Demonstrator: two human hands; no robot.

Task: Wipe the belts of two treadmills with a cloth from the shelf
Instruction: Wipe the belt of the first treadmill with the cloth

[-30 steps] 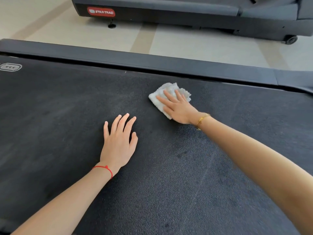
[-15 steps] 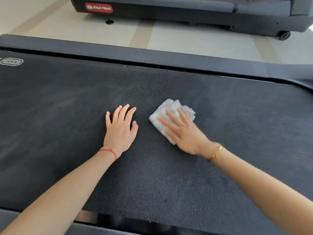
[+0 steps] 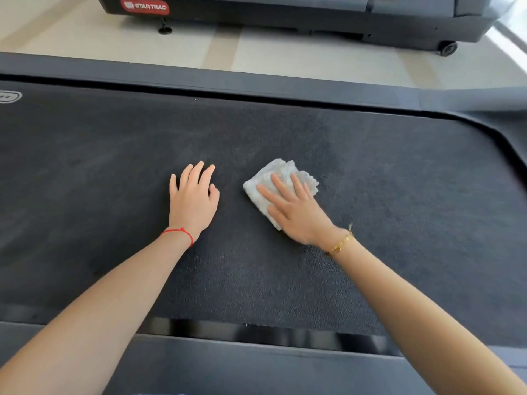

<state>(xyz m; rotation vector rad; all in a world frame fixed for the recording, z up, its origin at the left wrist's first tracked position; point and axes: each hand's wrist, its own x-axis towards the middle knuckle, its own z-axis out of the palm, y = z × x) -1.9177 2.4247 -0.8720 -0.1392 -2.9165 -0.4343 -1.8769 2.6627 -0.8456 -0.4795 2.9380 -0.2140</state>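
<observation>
Fingers point(image 3: 285, 186) flat on one cloth point(image 3: 278, 182), one belt point(image 3: 399, 195)

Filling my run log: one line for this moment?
stage: wiping belt | right hand: flat on cloth | left hand: flat on belt

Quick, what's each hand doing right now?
Left hand: open, flat on the treadmill belt, holding nothing.
Right hand: open, fingers spread, pressing the white cloth against the belt.

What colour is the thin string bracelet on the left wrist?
Red: the thin string bracelet, clearest in the head view.
</observation>
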